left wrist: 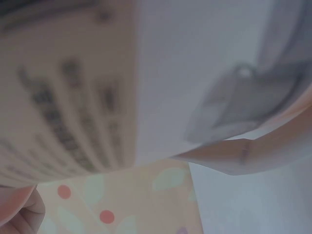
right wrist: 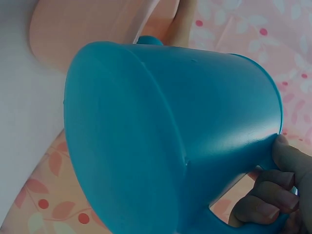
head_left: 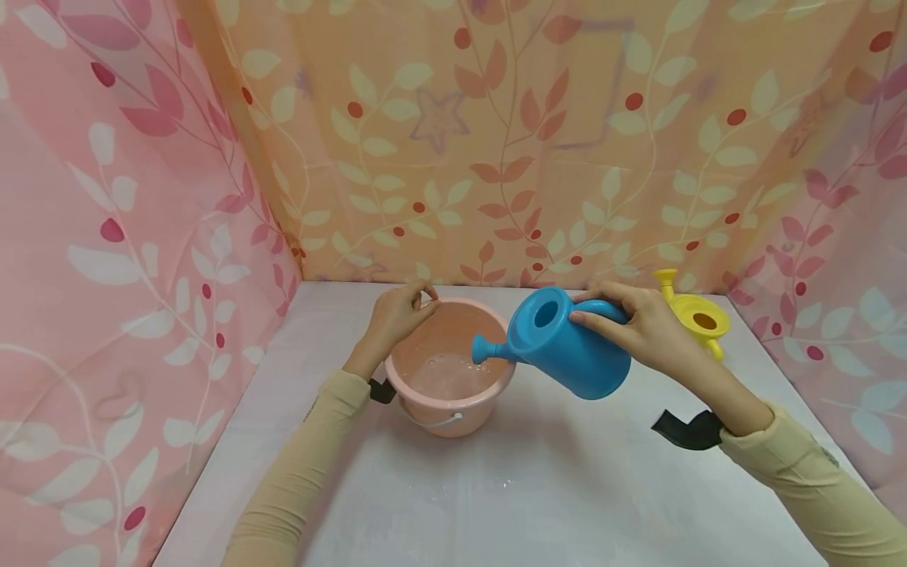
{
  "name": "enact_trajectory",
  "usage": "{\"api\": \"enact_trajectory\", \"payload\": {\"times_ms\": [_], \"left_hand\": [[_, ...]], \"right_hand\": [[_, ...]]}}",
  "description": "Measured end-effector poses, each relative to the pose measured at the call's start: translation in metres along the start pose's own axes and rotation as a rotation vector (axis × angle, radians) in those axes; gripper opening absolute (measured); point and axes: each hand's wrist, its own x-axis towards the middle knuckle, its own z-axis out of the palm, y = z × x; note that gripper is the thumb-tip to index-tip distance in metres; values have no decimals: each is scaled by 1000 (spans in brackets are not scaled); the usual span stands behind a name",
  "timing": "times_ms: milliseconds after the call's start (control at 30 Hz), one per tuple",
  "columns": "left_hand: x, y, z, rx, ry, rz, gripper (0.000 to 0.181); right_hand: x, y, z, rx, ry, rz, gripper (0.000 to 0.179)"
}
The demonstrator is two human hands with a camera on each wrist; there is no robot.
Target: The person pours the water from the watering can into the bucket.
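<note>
A pink bucket [head_left: 453,425] stands upright on the table with bubbly liquid [head_left: 446,378] in its bottom. My left hand [head_left: 398,319] grips its rim at the back left; curled fingers [left wrist: 29,214] show at the corner of the left wrist view. In my right hand [head_left: 638,319] is a blue toy watering can [head_left: 588,358], gripped by its handle, with the thumb at the can's top edge. The can is tilted toward the bucket, and its spout head [head_left: 485,350] hangs over the bucket's opening. No stream shows from the spout. The right wrist view faces the can's base [right wrist: 117,141].
A yellow watering can [head_left: 697,315] stands at the back right, behind my right forearm. Small water drops [head_left: 505,482] dot the white table [head_left: 567,504] in front of the bucket. Floral cloth [head_left: 439,197] walls the table at the back and both sides.
</note>
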Motion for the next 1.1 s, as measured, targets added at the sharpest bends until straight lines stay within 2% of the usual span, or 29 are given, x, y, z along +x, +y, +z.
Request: {"api": "enact_trajectory", "payload": {"times_ms": [300, 1100], "left_hand": [[0, -1, 0, -11, -3, -9, 15], [0, -1, 0, -24, 3, 0, 15]], "right_hand": [[2, 0, 0, 5, 7, -45, 23], [3, -4, -1, -2, -11, -46, 21]]}}
